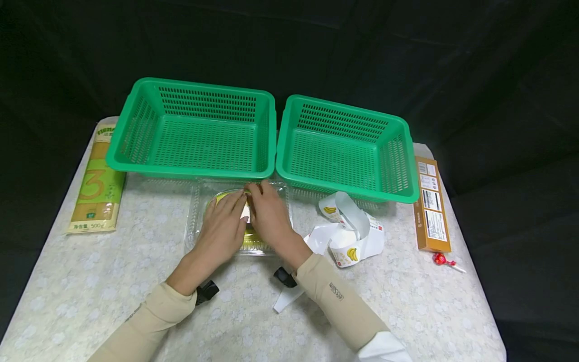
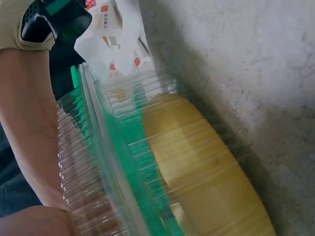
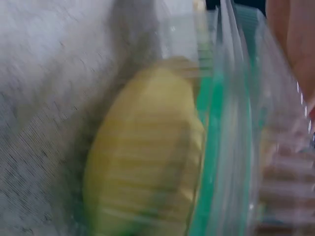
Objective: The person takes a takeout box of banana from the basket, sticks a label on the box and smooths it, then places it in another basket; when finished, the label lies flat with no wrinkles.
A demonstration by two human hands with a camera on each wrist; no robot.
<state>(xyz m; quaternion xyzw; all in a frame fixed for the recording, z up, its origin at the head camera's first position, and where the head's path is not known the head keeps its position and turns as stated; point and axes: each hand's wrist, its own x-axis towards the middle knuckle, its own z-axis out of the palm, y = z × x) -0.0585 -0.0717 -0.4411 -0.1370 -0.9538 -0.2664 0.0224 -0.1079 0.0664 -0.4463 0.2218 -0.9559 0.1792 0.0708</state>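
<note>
A clear plastic clamshell box (image 1: 194,221) stands before the baskets, with a large yellow rounded thing (image 2: 197,162) inside; its exact kind is unclear. My left hand (image 1: 221,223) rests on the lid with its fingers extended. Beside it, my right hand (image 1: 270,213) touches the lid with bent-down fingers, the two hands' fingertips nearly meeting. A small white patch, perhaps a label (image 1: 246,208), shows between them. Both wrist views look in through the ribbed side of the box, and the fingertips are hidden there. The right wrist view is blurred.
Two green baskets (image 1: 203,173) (image 1: 348,191) stand behind the box. A loose strip of banana-printed labels (image 1: 350,241) lies to the right, partly under my right forearm. A noodle-like packet (image 1: 97,186) lies far left; a brown box (image 1: 433,211) and red lollipop (image 1: 440,259) lie right.
</note>
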